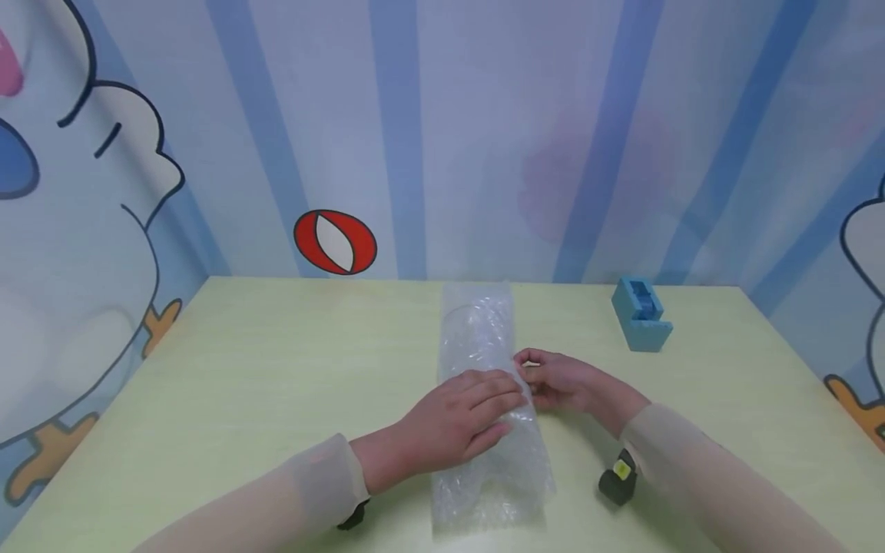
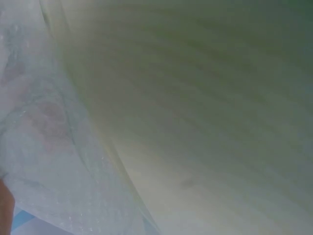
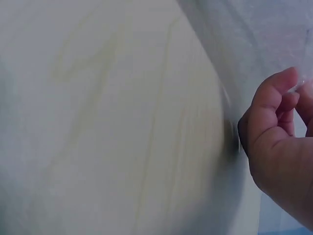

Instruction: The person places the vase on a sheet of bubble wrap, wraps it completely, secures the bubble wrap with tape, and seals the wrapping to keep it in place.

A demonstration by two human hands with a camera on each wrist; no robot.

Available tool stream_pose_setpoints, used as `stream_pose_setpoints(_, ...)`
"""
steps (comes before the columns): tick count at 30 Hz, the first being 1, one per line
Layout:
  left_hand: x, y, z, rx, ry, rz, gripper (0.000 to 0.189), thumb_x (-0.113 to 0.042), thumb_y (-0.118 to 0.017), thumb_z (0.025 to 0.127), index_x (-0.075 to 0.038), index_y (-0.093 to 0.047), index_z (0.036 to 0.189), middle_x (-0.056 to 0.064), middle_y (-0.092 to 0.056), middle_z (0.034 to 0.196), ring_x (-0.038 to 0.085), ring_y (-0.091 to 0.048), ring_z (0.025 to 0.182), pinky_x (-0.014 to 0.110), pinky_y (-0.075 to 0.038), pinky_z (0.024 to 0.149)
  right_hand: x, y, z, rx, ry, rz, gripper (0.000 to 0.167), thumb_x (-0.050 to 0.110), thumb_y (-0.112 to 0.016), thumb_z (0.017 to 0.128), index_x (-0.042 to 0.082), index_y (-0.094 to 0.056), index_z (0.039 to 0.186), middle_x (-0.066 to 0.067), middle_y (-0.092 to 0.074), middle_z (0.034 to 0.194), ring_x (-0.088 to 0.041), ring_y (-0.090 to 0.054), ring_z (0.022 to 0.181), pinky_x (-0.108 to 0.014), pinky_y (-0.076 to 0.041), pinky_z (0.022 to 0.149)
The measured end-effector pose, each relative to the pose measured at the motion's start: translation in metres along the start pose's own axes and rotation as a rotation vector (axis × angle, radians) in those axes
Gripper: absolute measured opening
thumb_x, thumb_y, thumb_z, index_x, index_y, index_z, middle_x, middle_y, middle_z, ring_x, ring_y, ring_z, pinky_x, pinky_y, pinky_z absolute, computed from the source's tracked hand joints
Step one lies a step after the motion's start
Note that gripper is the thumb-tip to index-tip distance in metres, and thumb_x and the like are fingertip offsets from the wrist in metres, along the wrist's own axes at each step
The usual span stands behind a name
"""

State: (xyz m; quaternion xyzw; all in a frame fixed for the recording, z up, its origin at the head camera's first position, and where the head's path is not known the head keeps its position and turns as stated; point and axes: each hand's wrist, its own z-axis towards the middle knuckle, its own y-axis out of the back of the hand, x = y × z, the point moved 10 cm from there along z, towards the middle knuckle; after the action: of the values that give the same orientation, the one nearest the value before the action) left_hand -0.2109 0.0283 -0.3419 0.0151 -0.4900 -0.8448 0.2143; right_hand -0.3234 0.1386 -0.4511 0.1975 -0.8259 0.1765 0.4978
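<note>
A strip of clear bubble wrap (image 1: 477, 322) lies lengthwise down the middle of the table, bulging a little and wrinkled. My left hand (image 1: 449, 418) rests across it with fingers extended toward its right edge. At that edge my right hand (image 1: 567, 382) pinches the wrap between thumb and curled fingers. The right wrist view shows those bent fingers (image 3: 274, 93) against the film, partly hidden behind one another. In the left wrist view, the translucent wrap (image 2: 73, 161) fills the left side, and only a sliver of a hand shows.
A blue tape dispenser (image 1: 641, 319) stands on the pale yellow table (image 1: 311, 346), at the back right. Behind the table rises a blue striped cartoon backdrop (image 1: 470, 138). Black wrist cameras show below both sleeves, the right one (image 1: 618, 482) more fully.
</note>
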Motion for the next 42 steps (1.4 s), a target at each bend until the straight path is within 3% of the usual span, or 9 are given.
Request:
stream_pose_setpoints(8, -0.002, -0.002, 0.003, -0.005, -0.002, -0.052, 0.041, -0.027, -0.061, 0.103, -0.009, -0.061, 0.14, 0.004, -0.065, 0.142, 0.018, -0.058, 0.135, 0.031, -0.047, 0.114, -0.008, -0.002, 0.0, 0.069, -0.017, 0.097, 0.013, 0.012, -0.039, 0.11, 0.019, -0.049, 0.106, 0.005, -0.058, 0.086, -0.001, -0.057, 0.07, -0.011, -0.051, 0.062)
stream_pose_setpoints(14, 0.001, 0.0, 0.002, -0.012, 0.009, -0.1, 0.042, -0.027, -0.052, 0.107, -0.009, -0.057, 0.145, 0.006, -0.061, 0.148, 0.019, -0.055, 0.14, 0.033, -0.046, 0.116, -0.007, -0.005, 0.001, 0.088, -0.01, 0.153, 0.012, 0.005, -0.041, 0.108, 0.016, -0.043, 0.112, 0.006, -0.06, 0.083, 0.0, -0.059, 0.066, -0.01, -0.051, 0.061)
stream_pose_setpoints(22, 0.008, -0.008, 0.004, 0.212, 0.101, -0.314, 0.056, -0.023, -0.05, 0.107, -0.007, -0.036, 0.159, 0.008, -0.041, 0.164, 0.022, -0.04, 0.152, 0.04, -0.039, 0.122, -0.003, 0.005, -0.017, -0.089, 0.004, 0.032, 0.026, 0.01, -0.049, 0.106, 0.004, -0.049, 0.131, 0.004, -0.063, 0.098, -0.006, -0.059, 0.084, -0.015, -0.056, 0.074)
stream_pose_setpoints(24, 0.011, -0.01, 0.003, 0.268, 0.154, -0.389, 0.056, -0.023, -0.047, 0.108, -0.009, -0.032, 0.16, 0.008, -0.037, 0.167, 0.024, -0.036, 0.155, 0.043, -0.037, 0.124, 0.001, 0.004, -0.025, -0.13, 0.02, -0.001, 0.037, 0.015, -0.048, 0.107, -0.002, -0.047, 0.14, 0.004, -0.066, 0.104, -0.006, -0.062, 0.09, -0.017, -0.058, 0.08)
stream_pose_setpoints(27, 0.015, -0.012, 0.001, 0.313, 0.252, -0.478, 0.055, -0.022, -0.045, 0.109, -0.01, -0.032, 0.161, 0.008, -0.036, 0.167, 0.026, -0.037, 0.154, 0.047, -0.035, 0.125, 0.006, -0.006, -0.038, -0.126, 0.046, -0.074, 0.052, 0.029, -0.044, 0.11, -0.003, -0.041, 0.151, -0.011, -0.065, 0.131, -0.015, -0.065, 0.112, -0.026, -0.058, 0.098)
stream_pose_setpoints(30, 0.017, -0.01, 0.001, 0.284, 0.31, -0.509, 0.055, -0.022, -0.049, 0.108, -0.012, -0.033, 0.16, 0.007, -0.04, 0.165, 0.026, -0.042, 0.151, 0.047, -0.037, 0.124, 0.008, -0.017, -0.051, -0.122, 0.072, -0.152, 0.065, 0.042, -0.04, 0.11, 0.0, -0.03, 0.159, -0.021, -0.041, 0.16, -0.035, -0.053, 0.139, -0.042, -0.048, 0.116)
stream_pose_setpoints(34, 0.018, -0.004, 0.002, 0.208, 0.321, -0.448, 0.054, -0.025, -0.058, 0.104, -0.013, -0.042, 0.155, 0.007, -0.046, 0.161, 0.025, -0.045, 0.15, 0.046, -0.042, 0.121, 0.006, -0.031, -0.064, -0.136, 0.091, -0.236, 0.075, 0.05, -0.038, 0.109, 0.004, -0.015, 0.163, -0.023, -0.02, 0.169, -0.045, -0.032, 0.152, -0.057, -0.037, 0.121)
stream_pose_setpoints(37, 0.027, -0.002, -0.003, 0.199, 0.423, -0.462, 0.057, -0.029, -0.059, 0.104, -0.012, -0.043, 0.155, 0.007, -0.043, 0.164, 0.026, -0.04, 0.153, 0.049, -0.04, 0.122, 0.005, -0.039, -0.067, -0.125, 0.108, -0.263, 0.073, 0.05, -0.034, 0.11, 0.006, -0.014, 0.164, -0.021, -0.018, 0.171, -0.043, -0.031, 0.153, -0.06, -0.036, 0.121)
stream_pose_setpoints(42, 0.049, -0.005, -0.031, 0.165, 0.77, -0.669, 0.074, -0.036, -0.058, 0.103, -0.012, -0.022, 0.164, 0.008, -0.023, 0.172, 0.03, -0.025, 0.159, 0.057, -0.031, 0.125, 0.006, -0.044, -0.068, -0.067, 0.121, -0.237, 0.075, 0.06, -0.023, 0.108, 0.012, -0.014, 0.165, -0.023, -0.022, 0.169, -0.047, -0.028, 0.154, -0.06, -0.037, 0.12)
